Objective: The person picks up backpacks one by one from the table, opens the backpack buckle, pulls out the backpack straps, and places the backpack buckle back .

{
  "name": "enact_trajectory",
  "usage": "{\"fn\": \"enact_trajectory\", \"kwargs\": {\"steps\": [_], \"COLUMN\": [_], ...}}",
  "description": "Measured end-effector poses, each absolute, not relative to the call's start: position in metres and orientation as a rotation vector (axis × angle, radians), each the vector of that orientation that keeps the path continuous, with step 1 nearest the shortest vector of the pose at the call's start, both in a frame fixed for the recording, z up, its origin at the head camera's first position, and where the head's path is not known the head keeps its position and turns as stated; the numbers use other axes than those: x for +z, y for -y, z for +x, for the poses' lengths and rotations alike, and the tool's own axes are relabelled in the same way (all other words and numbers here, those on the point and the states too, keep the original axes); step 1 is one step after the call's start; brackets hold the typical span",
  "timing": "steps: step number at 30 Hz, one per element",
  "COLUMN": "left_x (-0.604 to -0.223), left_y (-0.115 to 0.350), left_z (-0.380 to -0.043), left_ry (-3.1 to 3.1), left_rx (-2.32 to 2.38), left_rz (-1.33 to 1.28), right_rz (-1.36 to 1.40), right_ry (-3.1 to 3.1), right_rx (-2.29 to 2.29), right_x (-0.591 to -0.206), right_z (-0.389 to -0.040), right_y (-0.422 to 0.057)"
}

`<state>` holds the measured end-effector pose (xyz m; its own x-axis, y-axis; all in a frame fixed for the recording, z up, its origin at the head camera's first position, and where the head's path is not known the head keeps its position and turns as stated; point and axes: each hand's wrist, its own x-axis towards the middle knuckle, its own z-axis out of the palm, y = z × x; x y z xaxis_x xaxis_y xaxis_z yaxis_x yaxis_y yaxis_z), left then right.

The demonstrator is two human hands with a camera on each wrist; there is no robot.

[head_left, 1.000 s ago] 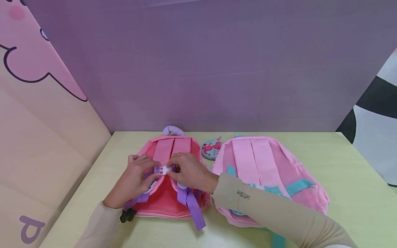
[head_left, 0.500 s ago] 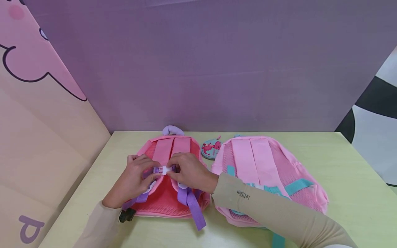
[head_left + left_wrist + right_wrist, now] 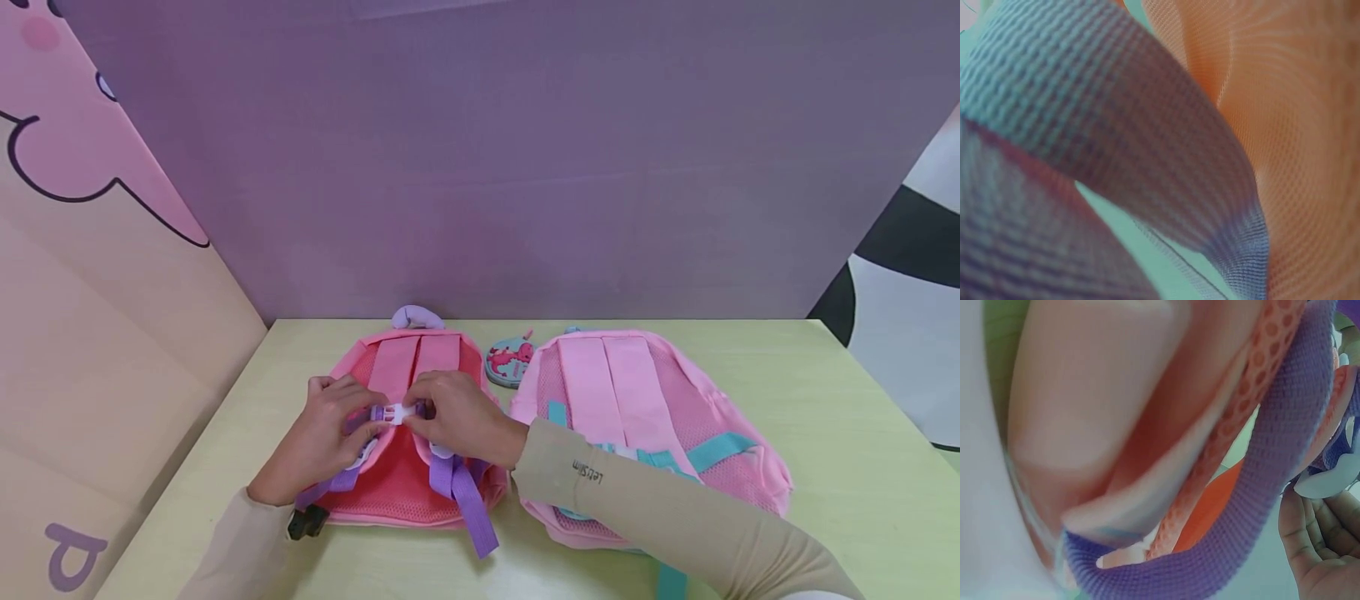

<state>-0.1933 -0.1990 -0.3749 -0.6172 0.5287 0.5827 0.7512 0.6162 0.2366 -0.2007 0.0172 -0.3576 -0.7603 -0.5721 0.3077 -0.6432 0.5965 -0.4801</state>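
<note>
Lower left of centre, the left hand (image 3: 327,421) and right hand (image 3: 461,417) pinch opposite ends of the white-and-purple buckle (image 3: 395,413), over the coral backpack (image 3: 408,493). Essentially unchanged over the last second; judged no visible progress. Latched or not: cannot tell.

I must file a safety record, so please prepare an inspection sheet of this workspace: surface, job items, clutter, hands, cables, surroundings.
Surface: pale yellowish table, partly covered.
Job items: coral backpack, strap side up; white buckle, whether latched cannot tell.
Clutter: light pink backpack, also strap side up; teal pouch between the bags.
Hands: left hand and right hand pinch the buckle's opposite ends.
Cables: nothing seen.
Surroundings: purple panel behind, printed panels left and right.
</note>
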Motion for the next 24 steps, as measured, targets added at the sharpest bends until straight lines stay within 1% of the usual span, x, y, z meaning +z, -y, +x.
{"fn": "enact_trajectory", "kwargs": {"steps": [24], "left_x": [-0.3754], "left_y": [0.2011], "left_z": [-0.1894], "left_ry": [2.412], "left_rx": [-0.640], "left_rz": [-0.984], "right_rz": [1.044], "right_ry": [2.698], "right_rx": [0.897], "right_x": [-0.3601], "right_z": [-0.2012], "right_y": [-0.0182]}}
